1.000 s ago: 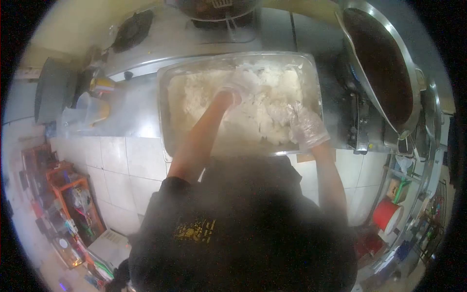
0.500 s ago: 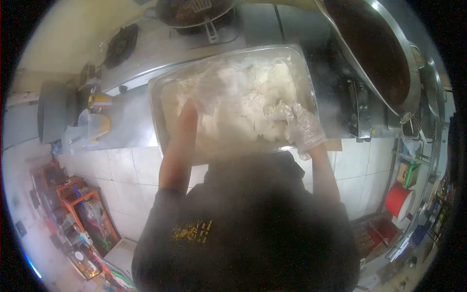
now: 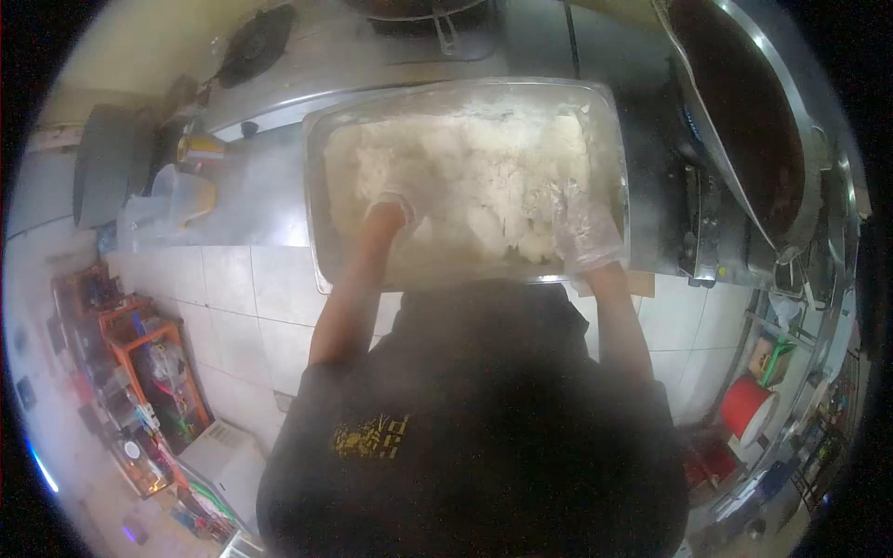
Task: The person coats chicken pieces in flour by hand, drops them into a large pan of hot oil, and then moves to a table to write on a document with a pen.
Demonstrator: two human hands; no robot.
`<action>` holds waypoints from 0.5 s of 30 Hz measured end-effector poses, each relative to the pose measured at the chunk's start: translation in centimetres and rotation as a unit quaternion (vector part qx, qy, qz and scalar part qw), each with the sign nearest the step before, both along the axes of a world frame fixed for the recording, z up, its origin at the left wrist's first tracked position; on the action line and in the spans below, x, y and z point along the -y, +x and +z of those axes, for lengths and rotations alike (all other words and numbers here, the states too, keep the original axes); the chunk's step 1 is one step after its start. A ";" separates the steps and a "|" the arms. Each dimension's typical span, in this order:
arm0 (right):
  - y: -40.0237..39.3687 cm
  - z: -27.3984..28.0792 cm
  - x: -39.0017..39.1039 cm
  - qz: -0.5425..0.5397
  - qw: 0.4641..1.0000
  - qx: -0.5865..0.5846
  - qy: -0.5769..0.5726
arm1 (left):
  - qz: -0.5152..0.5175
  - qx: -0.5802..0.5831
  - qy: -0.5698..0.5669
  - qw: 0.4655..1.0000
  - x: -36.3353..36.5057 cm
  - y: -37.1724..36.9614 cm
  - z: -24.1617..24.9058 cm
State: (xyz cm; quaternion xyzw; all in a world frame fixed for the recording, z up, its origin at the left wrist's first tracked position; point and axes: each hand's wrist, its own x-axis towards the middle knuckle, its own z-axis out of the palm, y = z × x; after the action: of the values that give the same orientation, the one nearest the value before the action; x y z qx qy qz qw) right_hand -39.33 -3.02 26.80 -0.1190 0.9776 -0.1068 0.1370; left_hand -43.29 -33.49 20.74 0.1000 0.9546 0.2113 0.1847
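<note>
A wide metal tray [image 3: 316, 223] holds a white, floury mass [image 3: 474, 158] with a lumpy surface. My left hand [image 3: 406, 193], in a clear plastic glove, is down in the mass on the tray's left side; its fingers blend into the white and cannot be made out. On the right side, my right hand [image 3: 584, 228], also gloved, rests against the mass near the tray's right wall. Its fingers point away from me, and haze and the crinkled glove blur their shape.
A big dark pan [image 3: 744, 102] stands at the upper right. At the left are a plastic jug [image 3: 191, 197], a yellow can [image 3: 201, 149] and a grey pot [image 3: 113, 167]. Another pan [image 3: 400, 7] sits at the top edge.
My left hand has drawn back towards me and lower in the tray. My right hand's fingers, earlier stretched leftward over the mass, now point forward. The view has shifted slightly.
</note>
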 end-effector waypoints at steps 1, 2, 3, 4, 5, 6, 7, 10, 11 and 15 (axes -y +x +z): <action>-0.5 0.3 0.6 -0.038 0.998 0.047 0.002 | -0.013 -0.026 0.008 1.000 0.3 -0.1 -1.0; -0.8 0.9 1.3 -0.078 0.992 0.095 0.003 | 0.033 -0.005 0.068 0.997 -0.2 0.2 0.1; -0.8 0.9 1.5 -0.082 0.993 0.082 -0.012 | 0.078 0.016 0.128 0.989 -0.9 0.7 2.4; -0.9 0.9 1.7 -0.087 0.993 0.069 -0.028 | 0.123 0.038 0.186 0.974 -1.3 0.9 3.6; -0.9 0.9 1.8 -0.091 0.993 0.056 -0.045 | 0.050 -0.042 0.210 0.975 -0.2 1.1 1.2; -1.0 0.8 1.9 -0.074 0.994 0.026 -0.076 | -0.024 -0.122 0.232 0.965 2.0 1.2 -3.1; -1.2 0.6 2.0 -0.057 0.993 -0.004 -0.106 | -0.023 -0.106 0.250 0.962 2.0 1.2 -2.9; -1.7 3.2 2.7 -0.043 0.984 0.048 -0.163 | 0.134 0.135 0.281 0.941 -1.8 0.8 5.8; -1.8 4.1 2.8 -0.045 0.979 0.090 -0.176 | 0.115 0.158 0.283 0.939 -2.3 0.7 6.6; -2.6 3.6 1.7 0.057 0.981 0.092 -0.160 | -0.042 0.142 0.286 0.947 -4.5 0.3 7.3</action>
State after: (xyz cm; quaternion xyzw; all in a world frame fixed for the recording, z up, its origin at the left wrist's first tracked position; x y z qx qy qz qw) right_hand -41.89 -4.75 30.42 -0.1845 0.9227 -0.2643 0.2116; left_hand -43.01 -28.96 28.07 0.1576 0.8130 0.4790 0.2910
